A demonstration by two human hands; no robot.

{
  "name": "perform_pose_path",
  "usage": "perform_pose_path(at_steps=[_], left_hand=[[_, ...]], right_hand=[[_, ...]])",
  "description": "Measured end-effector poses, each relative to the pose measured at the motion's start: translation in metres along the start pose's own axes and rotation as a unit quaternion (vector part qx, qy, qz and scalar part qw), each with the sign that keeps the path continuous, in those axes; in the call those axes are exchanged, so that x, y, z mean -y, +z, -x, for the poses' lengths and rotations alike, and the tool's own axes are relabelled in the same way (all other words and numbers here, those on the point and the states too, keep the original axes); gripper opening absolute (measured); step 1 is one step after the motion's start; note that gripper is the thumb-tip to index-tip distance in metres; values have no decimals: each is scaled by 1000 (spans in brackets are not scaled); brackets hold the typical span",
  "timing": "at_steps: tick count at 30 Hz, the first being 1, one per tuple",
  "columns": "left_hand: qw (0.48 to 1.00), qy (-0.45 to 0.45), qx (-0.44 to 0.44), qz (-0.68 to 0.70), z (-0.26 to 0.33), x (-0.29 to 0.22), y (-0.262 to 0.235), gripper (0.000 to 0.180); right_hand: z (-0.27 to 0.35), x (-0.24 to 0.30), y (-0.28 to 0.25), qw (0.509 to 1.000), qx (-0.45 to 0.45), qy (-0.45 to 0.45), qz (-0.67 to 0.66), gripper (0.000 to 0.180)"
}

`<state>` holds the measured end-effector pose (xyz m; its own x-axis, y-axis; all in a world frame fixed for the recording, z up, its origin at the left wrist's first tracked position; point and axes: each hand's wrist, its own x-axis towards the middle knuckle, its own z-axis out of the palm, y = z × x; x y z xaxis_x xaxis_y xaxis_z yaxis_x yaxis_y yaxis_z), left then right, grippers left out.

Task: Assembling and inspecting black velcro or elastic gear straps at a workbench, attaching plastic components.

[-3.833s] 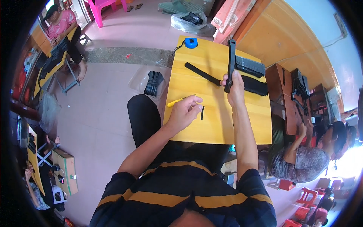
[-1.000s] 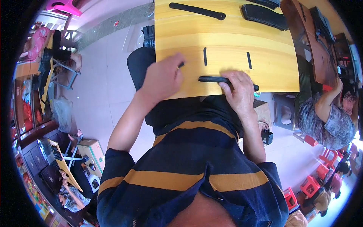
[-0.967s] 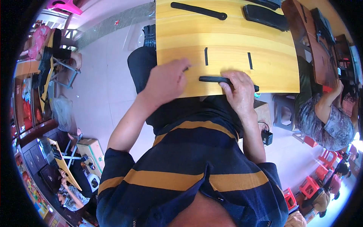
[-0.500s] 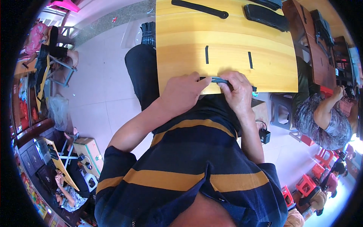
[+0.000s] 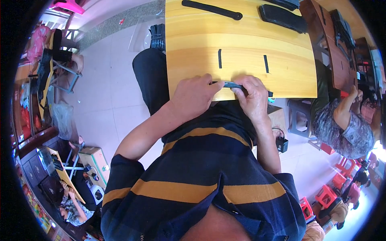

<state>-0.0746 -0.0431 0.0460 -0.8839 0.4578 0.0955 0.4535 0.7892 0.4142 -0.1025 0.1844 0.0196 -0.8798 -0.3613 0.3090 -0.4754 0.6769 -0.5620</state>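
Observation:
A narrow black strap-like strip (image 5: 232,84) with a bluish-grey edge spans my two hands at the near edge of the wooden table (image 5: 193,52). My left hand (image 5: 195,95) pinches its left part between thumb and fingers. Closed round its right part is my right hand (image 5: 253,93), thumb below and fingers above. A dark end of what looks like the same strip sticks out right of that hand. Just beyond the hands, two short black strips (image 5: 220,58) lie apart on the tabletop. My fingers hide much of the held strip.
Farther back lie a long black strap with a rounded end (image 5: 212,10) and a stack of black flat pieces (image 5: 282,18). Left of the table, a clear tray (image 5: 138,38) holds a black bundle (image 5: 157,37). Another person (image 5: 341,124) sits at a brown table to the right.
My hands and the strip stay almost in place, with the strip's visible middle turned slightly. The people at right and lower left have shifted their arms.

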Motion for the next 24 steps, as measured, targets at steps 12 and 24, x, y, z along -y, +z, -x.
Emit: perform_pose_path(at_steps=[12,24], left_hand=[[990,32,123,-67,-31,7,-16,26],[989,14,140,-45,-19,24,-19,31]], right_hand=[[0,-2,-2,1000,6,-5,-22,18],[-2,-6,0,1000,9,-12,-18,14]])
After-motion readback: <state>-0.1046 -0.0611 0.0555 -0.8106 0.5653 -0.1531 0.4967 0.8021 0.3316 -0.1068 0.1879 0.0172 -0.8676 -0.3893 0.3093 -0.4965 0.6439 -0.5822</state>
